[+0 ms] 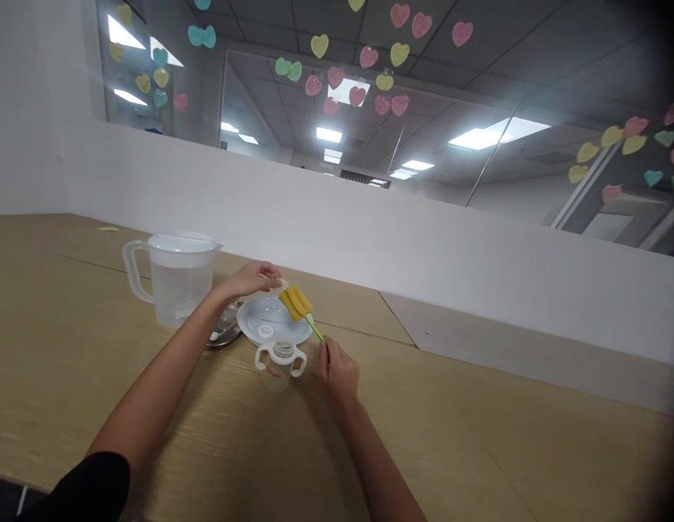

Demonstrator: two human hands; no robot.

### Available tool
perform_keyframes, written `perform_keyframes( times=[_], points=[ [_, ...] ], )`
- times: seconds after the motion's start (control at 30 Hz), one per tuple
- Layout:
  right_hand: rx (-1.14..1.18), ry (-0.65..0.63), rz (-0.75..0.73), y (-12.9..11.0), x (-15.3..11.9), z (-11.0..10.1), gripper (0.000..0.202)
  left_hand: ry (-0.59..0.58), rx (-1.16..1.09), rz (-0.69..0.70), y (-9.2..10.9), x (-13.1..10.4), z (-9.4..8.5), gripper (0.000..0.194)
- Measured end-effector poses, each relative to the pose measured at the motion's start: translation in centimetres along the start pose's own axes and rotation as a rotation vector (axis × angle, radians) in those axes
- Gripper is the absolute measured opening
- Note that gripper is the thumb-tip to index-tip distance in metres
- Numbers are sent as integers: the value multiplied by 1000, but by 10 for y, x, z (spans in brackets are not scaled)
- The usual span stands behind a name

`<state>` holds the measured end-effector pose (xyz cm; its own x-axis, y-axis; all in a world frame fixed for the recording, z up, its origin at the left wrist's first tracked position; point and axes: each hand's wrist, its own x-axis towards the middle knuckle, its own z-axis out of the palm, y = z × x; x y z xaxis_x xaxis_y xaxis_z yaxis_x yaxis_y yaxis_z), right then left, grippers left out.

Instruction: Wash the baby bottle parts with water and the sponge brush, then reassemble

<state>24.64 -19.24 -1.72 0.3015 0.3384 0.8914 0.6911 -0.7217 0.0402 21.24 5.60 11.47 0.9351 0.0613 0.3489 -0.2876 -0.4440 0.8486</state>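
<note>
My right hand (341, 370) is closed round the green handle of a brush with a yellow sponge head (296, 301). The sponge is up and to the left of that hand, over the back of a white bowl (252, 319). My left hand (257, 278) pinches a small clear piece (282, 285) against the sponge's left end; its exact shape is hard to make out. A clear bottle with two white handles (276, 366) stands uncapped in front of the bowl, between my forearms. A white ring (265, 332) lies inside the bowl.
Left of the bowl stands a large clear pitcher with a white lid (181, 279). A metal tray (228, 332), partly hidden by my left forearm, holds a small white item. Behind the wooden table (450, 435) runs a white wall (337, 217) under a window with heart-shaped notes.
</note>
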Motion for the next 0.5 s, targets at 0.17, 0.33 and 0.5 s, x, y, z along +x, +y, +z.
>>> perform_keyframes(
  times=[0.17,0.33,0.5],
  points=[
    [8,8,-32,0,0,0,34,102,272,25,10,-5,-3,33],
    [-3,29,2,1,0,1,34,220,845,-180,-8,-4,-21,16],
    [-8,12,12,0,1,1,35,90,815,-350,-45,-3,-29,22]
  ],
)
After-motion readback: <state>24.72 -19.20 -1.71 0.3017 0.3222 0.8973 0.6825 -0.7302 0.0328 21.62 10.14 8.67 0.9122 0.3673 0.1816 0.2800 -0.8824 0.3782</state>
